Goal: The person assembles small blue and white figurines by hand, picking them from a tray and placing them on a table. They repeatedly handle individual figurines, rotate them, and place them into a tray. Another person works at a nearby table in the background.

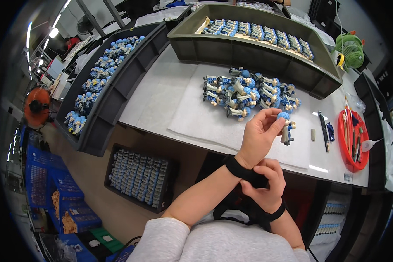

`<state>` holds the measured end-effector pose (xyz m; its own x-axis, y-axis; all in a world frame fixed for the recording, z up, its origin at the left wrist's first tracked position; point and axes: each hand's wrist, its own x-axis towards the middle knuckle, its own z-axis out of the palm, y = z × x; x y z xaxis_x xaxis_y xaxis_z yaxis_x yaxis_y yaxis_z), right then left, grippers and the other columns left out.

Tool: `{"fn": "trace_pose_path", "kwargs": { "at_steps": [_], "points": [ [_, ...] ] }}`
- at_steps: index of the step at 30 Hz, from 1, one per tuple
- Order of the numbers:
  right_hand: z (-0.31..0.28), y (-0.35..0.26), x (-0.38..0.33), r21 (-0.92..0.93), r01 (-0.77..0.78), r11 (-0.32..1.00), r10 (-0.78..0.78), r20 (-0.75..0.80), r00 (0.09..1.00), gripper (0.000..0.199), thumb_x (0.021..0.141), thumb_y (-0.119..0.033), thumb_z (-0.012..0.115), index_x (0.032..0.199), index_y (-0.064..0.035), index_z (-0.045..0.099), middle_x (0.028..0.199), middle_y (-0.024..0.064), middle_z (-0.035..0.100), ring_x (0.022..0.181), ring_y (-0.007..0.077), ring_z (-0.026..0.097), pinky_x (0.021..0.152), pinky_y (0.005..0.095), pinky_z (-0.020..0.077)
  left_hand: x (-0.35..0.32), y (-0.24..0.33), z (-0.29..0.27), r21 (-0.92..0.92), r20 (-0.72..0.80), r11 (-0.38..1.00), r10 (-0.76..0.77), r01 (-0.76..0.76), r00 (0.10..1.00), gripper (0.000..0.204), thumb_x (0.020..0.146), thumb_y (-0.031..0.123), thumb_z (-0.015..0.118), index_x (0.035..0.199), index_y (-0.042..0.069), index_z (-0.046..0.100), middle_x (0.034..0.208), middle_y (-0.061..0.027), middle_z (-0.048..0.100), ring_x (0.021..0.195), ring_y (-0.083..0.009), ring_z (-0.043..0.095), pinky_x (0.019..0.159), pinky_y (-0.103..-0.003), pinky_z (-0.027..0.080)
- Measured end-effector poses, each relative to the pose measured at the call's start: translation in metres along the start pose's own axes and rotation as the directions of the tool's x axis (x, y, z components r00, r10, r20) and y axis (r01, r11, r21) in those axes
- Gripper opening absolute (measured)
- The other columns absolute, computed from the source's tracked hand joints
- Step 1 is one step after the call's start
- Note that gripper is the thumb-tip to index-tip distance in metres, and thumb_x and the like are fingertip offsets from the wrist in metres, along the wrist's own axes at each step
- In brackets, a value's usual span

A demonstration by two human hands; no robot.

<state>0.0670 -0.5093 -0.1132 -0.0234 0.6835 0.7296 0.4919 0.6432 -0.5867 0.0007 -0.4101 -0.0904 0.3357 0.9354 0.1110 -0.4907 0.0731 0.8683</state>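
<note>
Holding figurine (286, 127), figurine pile (249, 92) behind (red tray (346, 150) right)

My left hand (260, 135) pinches a blue-headed figurine (286, 127); black bands wrap both my wrists. At twelve o'clock I see a heap of blue-and-cream figurines (249, 92) on a white mat (196, 115). At three o'clock, a red tray (348, 159); at one, a green fan (350, 49).

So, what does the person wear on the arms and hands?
Both hands are bare, with no gloves. Each wrist carries a black fabric strap: one on the left hand and one on the right hand. The forearms are bare; light grey sleeves are pushed up to the elbows.
</note>
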Motion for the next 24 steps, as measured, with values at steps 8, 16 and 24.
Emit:
{"fn": "trace_pose_path", "kwargs": {
  "at_steps": [8,16,24],
  "points": [
    [-0.006,-0.009,0.006,-0.032,-0.007,0.999,0.008,0.017,1.000,0.042,0.059,-0.009,0.082,0.094,-0.0041,0.059,0.085,0.0087,0.055,0.072,0.0208,0.056,0.060,0.0288,0.0482,-0.003,-0.017,0.002,0.233,-0.005,0.964,0.137,-0.132,0.991,0.023,0.089,0.014,0.060,0.106,0.000,0.056,0.092,-0.0067,0.063,0.082,-0.0110,0.060,0.071,-0.029,0.052],
    [0.001,-0.002,-0.008,0.046,-0.089,0.995,0.091,-0.032,0.995,0.047,0.060,-0.011,0.083,0.095,-0.0046,0.053,0.089,0.0110,0.058,0.075,0.0219,0.058,0.065,0.0299,0.0492,0.001,-0.017,-0.003,0.117,-0.032,0.986,0.124,-0.120,0.992,0.027,0.090,0.010,0.058,0.114,-0.001,0.053,0.099,-0.0065,0.061,0.091,-0.0126,0.059,0.079,-0.026,0.051],
    [0.002,-0.001,-0.009,0.038,-0.055,0.998,0.056,-0.025,0.998,0.048,0.059,-0.014,0.084,0.096,-0.0051,0.054,0.090,0.0109,0.059,0.077,0.0230,0.059,0.065,0.0309,0.0502,-0.001,-0.014,0.000,0.038,-0.002,0.999,0.030,-0.030,1.000,0.025,0.091,0.010,0.055,0.114,0.000,0.052,0.100,-0.0068,0.062,0.091,-0.0126,0.060,0.082,-0.028,0.052]
  ]
}}
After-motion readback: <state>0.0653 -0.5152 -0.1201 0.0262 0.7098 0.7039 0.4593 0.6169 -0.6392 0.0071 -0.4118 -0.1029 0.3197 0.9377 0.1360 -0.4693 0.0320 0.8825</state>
